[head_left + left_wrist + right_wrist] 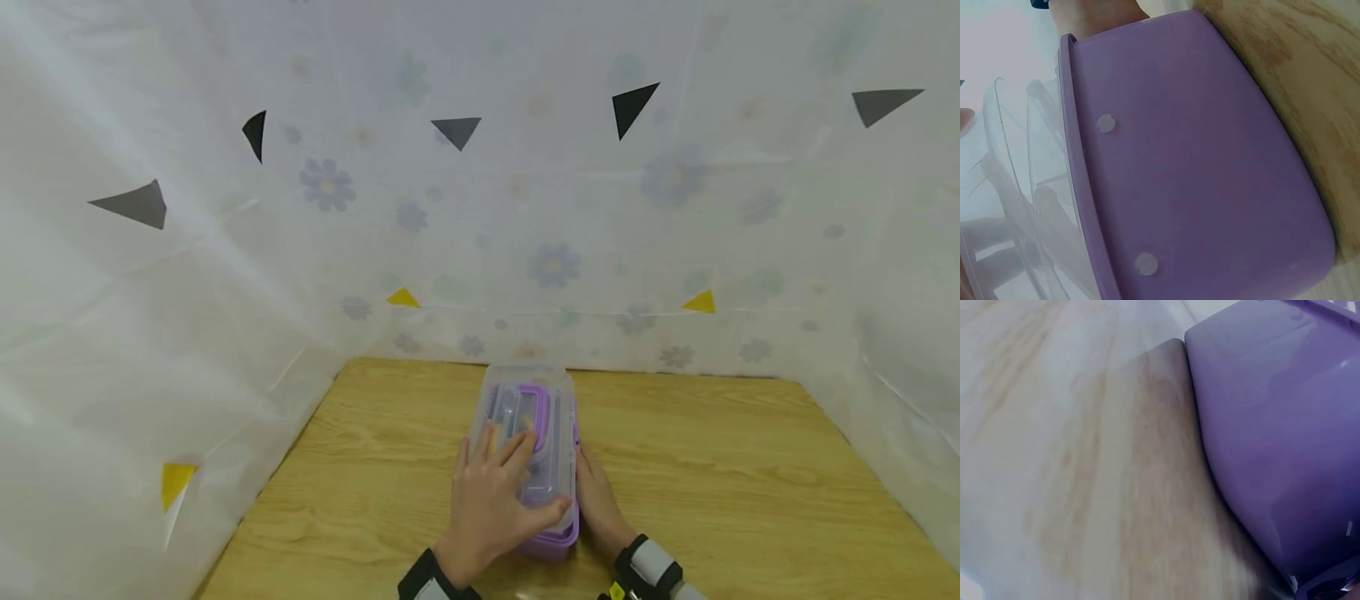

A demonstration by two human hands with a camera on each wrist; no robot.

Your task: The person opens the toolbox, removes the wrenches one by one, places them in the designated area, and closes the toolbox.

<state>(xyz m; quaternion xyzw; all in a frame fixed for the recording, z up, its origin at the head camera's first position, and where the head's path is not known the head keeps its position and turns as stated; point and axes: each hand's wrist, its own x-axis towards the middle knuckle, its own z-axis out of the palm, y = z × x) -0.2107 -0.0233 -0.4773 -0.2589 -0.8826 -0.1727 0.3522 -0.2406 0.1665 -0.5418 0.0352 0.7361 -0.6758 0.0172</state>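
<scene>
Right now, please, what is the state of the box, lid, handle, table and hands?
Purple box: upright on the table.
Clear lid: on the box; looks closed, latching unclear.
Purple handle: looks folded down.
Table: supports the box.
Left hand: spread over the lid.
Right hand: against the box's right side.

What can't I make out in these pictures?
Head view: what the purple box holds, blurred by its cloudy lid and partly hidden by the left hand.
Left wrist view: one box end, cut by the bottom edge.
Right wrist view: more of the box, cut by the right edge.
</scene>
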